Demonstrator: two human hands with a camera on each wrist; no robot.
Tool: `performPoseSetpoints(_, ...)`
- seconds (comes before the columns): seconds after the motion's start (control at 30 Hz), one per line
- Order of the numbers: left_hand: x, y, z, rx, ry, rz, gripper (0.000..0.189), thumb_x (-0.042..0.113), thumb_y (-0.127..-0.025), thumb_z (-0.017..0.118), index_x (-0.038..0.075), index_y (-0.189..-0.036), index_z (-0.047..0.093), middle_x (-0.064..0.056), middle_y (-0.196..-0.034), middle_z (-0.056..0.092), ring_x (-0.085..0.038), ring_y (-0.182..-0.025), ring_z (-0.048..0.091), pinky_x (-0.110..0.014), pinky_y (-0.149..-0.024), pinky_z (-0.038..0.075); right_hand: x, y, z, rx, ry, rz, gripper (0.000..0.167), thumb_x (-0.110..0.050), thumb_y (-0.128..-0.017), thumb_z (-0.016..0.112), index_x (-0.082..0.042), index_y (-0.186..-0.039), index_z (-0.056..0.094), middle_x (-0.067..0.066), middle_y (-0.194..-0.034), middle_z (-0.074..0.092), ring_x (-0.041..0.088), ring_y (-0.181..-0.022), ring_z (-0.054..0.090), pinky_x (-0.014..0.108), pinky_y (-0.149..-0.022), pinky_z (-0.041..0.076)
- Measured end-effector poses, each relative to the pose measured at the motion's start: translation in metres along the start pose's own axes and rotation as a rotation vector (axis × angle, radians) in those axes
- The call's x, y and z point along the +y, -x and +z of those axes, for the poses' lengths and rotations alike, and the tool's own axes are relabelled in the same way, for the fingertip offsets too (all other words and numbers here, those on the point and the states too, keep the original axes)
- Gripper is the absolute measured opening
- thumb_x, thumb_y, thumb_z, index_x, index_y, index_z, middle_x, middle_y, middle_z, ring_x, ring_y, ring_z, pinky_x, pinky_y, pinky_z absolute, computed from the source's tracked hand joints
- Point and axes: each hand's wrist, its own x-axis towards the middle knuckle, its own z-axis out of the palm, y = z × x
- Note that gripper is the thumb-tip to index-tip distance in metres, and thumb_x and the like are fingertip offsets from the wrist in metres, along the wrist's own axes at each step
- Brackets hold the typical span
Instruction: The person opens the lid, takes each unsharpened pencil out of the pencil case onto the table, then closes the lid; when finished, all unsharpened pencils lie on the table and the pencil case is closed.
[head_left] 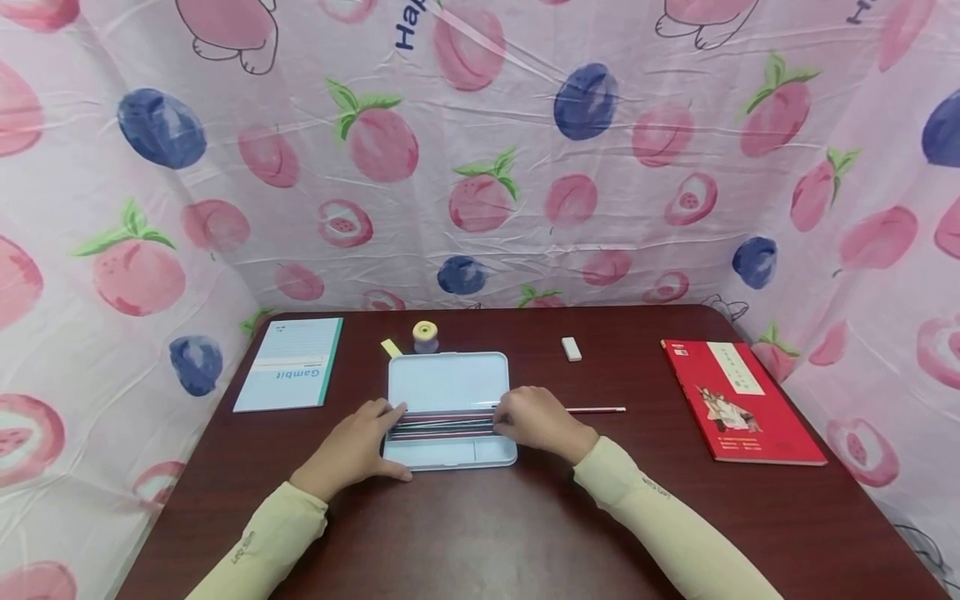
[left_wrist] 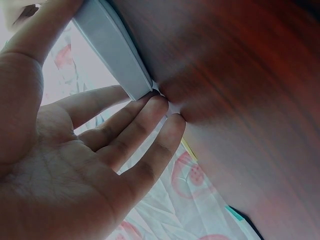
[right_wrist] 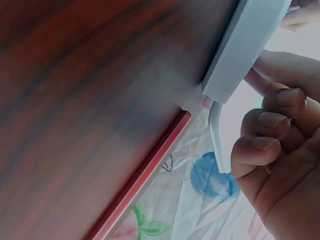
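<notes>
A light-blue pencil case [head_left: 448, 379] lies unfolded on the table, with several pencils [head_left: 442, 425] side by side across its middle. At its left end rests my left hand [head_left: 352, 446], with the fingers spread, fingertips on the side and thumb by the front edge. In the left wrist view, that hand's long fingers touch the case's corner. My right hand [head_left: 536, 421] reaches over the right end with its fingers curled; its thumb and index tips are at the pencils' ends, and whether they pinch one is hidden. A red-striped pencil [right_wrist: 145, 170] lies on the table beside the case.
Behind the case stand a yellow-topped roll [head_left: 425, 337] and a yellow strip [head_left: 391, 347]. A white eraser [head_left: 572, 348] lies further right. A Gambit notebook [head_left: 288, 364] lies at the left and a red book [head_left: 738, 404] at the right. Fruit-printed cloth hangs around the table.
</notes>
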Motion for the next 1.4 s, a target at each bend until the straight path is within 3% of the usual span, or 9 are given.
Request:
performPoseSetpoints(0.2,0.0,0.0,0.0,-0.001,-0.004,0.005,0.106,0.055,-0.069,0.098,0.008,-0.155,0.056,-0.016,-0.141,0.062,-0.028,-0.12,0.057,-0.05,-0.109,0.056,0.005,0.006,-0.003,0.046,-0.049,0.022,0.005,-0.015,-0.09,0.086,-0.013,-0.093,0.084,-0.002,-0.089,0.08,0.011,-0.08,0.072,0.031,-0.076,0.062)
performPoseSetpoints(0.5,0.001,0.001,0.0,0.003,-0.011,0.009,0.107,0.054,-0.069,0.099,0.008,-0.155,0.056,-0.015,-0.139,0.063,-0.027,-0.119,0.058,-0.049,-0.108,0.056,0.017,0.021,-0.016,0.046,-0.083,0.068,0.006,-0.016,-0.088,0.088,-0.013,-0.092,0.083,-0.002,-0.089,0.078,0.009,-0.078,0.069,0.03,-0.074,0.059)
performPoseSetpoints(0.83,0.0,0.001,0.0,-0.005,-0.009,0.003,0.106,0.055,-0.07,0.098,0.009,-0.156,0.055,-0.015,-0.14,0.062,-0.027,-0.12,0.057,-0.049,-0.108,0.056,0.049,0.048,-0.026,0.002,-0.182,0.094,0.01,-0.009,-0.088,0.087,-0.018,-0.087,0.082,-0.009,-0.084,0.073,-0.001,-0.071,0.055,0.022,-0.068,0.052)
performPoseSetpoints(1.4,0.001,0.002,0.0,0.0,0.0,-0.001,0.106,0.054,-0.07,0.098,0.009,-0.156,0.055,-0.014,-0.139,0.062,-0.026,-0.118,0.057,-0.049,-0.107,0.057,0.1,0.09,-0.038,0.001,-0.3,0.148,0.008,-0.011,-0.089,0.086,-0.018,-0.093,0.084,-0.009,-0.087,0.076,-0.002,-0.074,0.059,0.022,-0.069,0.053)
